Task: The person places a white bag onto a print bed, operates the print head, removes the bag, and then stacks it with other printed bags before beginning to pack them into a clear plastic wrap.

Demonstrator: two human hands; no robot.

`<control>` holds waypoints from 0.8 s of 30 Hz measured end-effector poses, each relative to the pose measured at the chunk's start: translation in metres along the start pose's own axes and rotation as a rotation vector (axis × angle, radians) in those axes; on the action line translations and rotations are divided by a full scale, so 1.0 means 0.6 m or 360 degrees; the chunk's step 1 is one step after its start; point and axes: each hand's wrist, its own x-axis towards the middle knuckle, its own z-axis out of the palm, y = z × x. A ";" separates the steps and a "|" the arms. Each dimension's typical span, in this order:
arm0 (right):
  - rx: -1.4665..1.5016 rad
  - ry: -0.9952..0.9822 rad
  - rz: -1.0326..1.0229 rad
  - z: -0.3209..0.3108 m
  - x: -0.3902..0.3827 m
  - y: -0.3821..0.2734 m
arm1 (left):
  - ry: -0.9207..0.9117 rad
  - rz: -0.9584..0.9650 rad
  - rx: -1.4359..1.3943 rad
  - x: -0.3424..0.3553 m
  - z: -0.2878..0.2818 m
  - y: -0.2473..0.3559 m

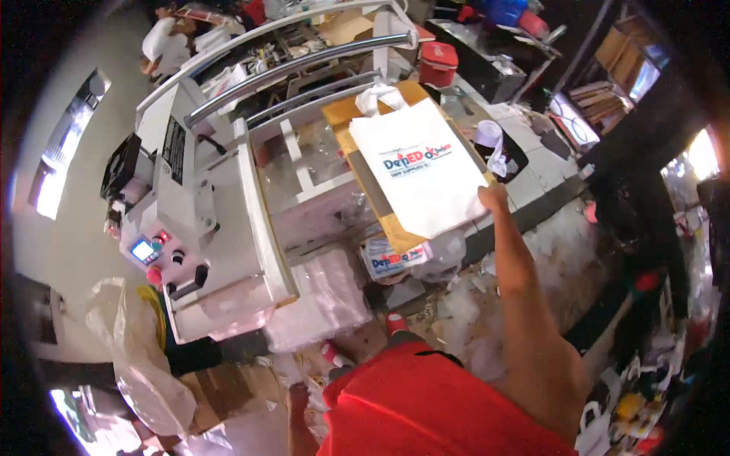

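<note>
Right hand (493,197) is gripping the white bag (422,167) by its near corner, bag lying on the brown board (395,232). Press machine (190,220) is standing left; left hand is not showing.

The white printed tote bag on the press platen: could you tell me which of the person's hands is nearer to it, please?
Right. The right hand touches the white tote bag at its near right edge, arm stretched forward. The left hand is not in view.
</note>
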 end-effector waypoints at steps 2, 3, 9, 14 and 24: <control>0.0178 -0.0064 0.0011 0.008 0.008 0.007 | 0.0140 0.0228 0.0059 -0.007 0.079 0.079; 0.0361 -0.0118 0.0046 0.010 0.004 -0.002 | 0.0249 0.0487 0.0196 0.004 0.109 0.091; 0.1118 -0.0670 0.0191 -0.009 0.012 0.045 | -0.0331 0.0414 -0.0445 0.003 0.372 0.425; 0.1338 -0.1196 -0.0517 0.031 -0.133 0.167 | -0.0518 0.0076 -0.1254 -0.065 0.532 0.653; 0.1617 -0.2811 0.0301 -0.089 -0.542 0.168 | 0.0646 0.0312 -0.0439 -0.204 0.451 0.593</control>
